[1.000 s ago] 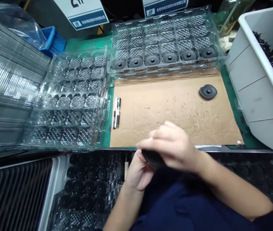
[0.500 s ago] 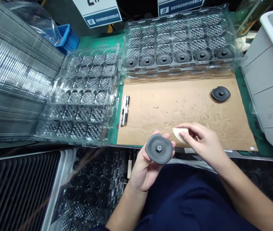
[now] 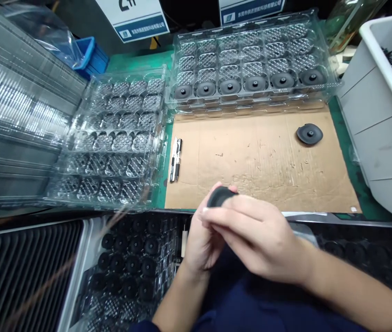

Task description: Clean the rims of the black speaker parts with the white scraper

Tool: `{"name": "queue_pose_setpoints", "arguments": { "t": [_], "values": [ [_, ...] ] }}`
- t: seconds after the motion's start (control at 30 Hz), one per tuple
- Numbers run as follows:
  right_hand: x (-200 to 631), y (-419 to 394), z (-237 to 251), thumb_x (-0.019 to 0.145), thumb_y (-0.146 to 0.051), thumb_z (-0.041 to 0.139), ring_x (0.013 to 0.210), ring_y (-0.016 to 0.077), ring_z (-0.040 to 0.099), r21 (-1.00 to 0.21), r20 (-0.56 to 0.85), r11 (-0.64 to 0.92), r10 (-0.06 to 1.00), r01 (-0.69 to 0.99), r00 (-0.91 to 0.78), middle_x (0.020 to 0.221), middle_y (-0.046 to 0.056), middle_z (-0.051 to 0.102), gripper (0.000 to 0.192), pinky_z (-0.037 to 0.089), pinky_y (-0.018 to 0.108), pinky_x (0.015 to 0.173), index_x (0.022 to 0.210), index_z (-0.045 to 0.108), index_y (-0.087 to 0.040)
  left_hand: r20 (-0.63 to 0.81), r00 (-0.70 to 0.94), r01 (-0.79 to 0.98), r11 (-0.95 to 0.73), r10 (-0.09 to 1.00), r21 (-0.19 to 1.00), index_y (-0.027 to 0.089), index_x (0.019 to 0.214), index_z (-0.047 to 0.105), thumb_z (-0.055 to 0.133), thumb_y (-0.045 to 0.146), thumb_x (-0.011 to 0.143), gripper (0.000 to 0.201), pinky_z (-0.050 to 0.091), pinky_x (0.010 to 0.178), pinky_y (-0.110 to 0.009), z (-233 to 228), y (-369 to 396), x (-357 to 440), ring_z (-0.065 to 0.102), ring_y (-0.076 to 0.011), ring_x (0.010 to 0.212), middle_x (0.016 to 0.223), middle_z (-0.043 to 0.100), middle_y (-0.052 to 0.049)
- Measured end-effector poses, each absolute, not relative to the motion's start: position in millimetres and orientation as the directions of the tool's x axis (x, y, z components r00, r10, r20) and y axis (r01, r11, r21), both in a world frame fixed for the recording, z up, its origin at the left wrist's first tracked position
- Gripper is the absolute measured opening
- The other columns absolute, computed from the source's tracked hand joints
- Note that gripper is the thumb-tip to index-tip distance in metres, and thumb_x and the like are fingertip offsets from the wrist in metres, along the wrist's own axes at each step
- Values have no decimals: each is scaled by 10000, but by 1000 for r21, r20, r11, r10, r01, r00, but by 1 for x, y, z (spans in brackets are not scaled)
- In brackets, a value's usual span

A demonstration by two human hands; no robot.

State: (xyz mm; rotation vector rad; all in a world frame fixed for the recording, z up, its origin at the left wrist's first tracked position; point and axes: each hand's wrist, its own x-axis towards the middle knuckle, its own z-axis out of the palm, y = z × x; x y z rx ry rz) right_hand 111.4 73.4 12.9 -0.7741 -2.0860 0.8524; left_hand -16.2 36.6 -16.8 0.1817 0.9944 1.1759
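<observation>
My left hand (image 3: 198, 244) is closed around the edge of a round black disc (image 3: 218, 196) with a raised rim, held just off the front edge of the cardboard. Across the disc lies my right hand (image 3: 263, 235), fingers pinched and slightly blurred, covering most of its face. A small cream-white pad is in the right fingers; almost all of it is hidden now. On the cardboard sheet (image 3: 216, 170), another black disc (image 3: 309, 134) rests at the right, its hub facing up and a notch in its rim.
A clear blister tray (image 3: 201, 102) at the back holds a front row of black discs. Another clear tray (image 3: 88, 157) stands left. A cutter knife (image 3: 175, 160) lies at the cardboard's left edge. A grey bin (image 3: 371, 106) with black parts is at right; a blue box (image 3: 92, 57) sits behind.
My right hand has moved left with the cream-white pad onto the disc. The disc in my left hand has tilted and is now largely covered. The view has shifted slightly.
</observation>
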Motion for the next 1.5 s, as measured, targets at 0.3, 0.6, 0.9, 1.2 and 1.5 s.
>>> {"name": "queue_pose_setpoints", "arguments": {
  "t": [0.3,0.6,0.9,1.2,1.5],
  "values": [
    [136,83,2,887,-123,467,723,144,560,-652,343,578,802,492,-489,851,52,659,261,432,293,681,1087,631,-159,-489,49,-719,370,871,588,247,1203,586,746,394,678,569,504,871,-246,-31,30,-19,590,-211,1067,1188,627,-56],
    [165,97,-84,872,-254,520,935,222,546,-693,75,235,964,681,-256,1079,101,613,266,455,420,842,1093,651,-186,-467,347,-798,518,813,308,261,1173,587,672,481,710,520,503,895,-343,-26,22,-23,612,-270,1065,1237,602,-75],
    [174,45,-82,860,-211,508,1036,193,551,-769,99,104,994,631,-42,1296,99,436,266,433,391,965,1095,633,-213,-371,462,-805,557,805,206,253,1202,565,537,565,783,523,542,854,-319,-31,27,-21,638,-261,1016,1177,628,-31],
    [167,36,-87,853,-210,517,1173,234,477,-798,54,106,993,593,-105,1298,93,436,281,449,394,941,1121,600,-228,-116,84,-402,140,990,905,354,1423,101,582,453,829,771,532,706,-278,-40,16,-19,625,-207,961,1197,563,-88],
    [168,23,-69,862,-147,546,918,161,541,-820,156,281,948,498,-278,1062,42,565,502,448,335,847,1325,421,-296,357,247,445,-433,901,784,261,1442,-26,768,176,673,1109,447,941,-484,-54,18,-28,525,-267,1120,1253,507,-173]
  ]
}}
